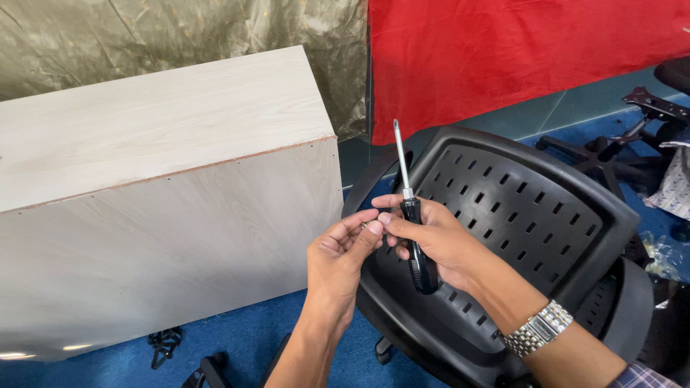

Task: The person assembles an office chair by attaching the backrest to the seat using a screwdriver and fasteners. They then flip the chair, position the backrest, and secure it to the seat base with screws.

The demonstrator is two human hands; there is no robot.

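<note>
While right hand [431, 241] clamps black-handled screwdriver [413, 223], shaft up, left hand [338, 262] pinches small metal piece [365, 225], probably screw, at fingertips, both above black perforated chair seat [525, 215]. Piece not yet fitted; driver tip idle, so fastening apparently left. Pale wood cabinet [158, 187] left of seat; blue floor [244, 338] beneath; red cloth [517, 50] behind; chair base [611, 151] beyond seat.

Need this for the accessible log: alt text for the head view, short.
Two bare hands meet over a black perforated chair back: the right hand grips a black-handled screwdriver, shaft pointing up, while the left hand pinches a small part, too small to identify, at its fingertips. A pale wooden cabinet stands left on blue floor.
</note>
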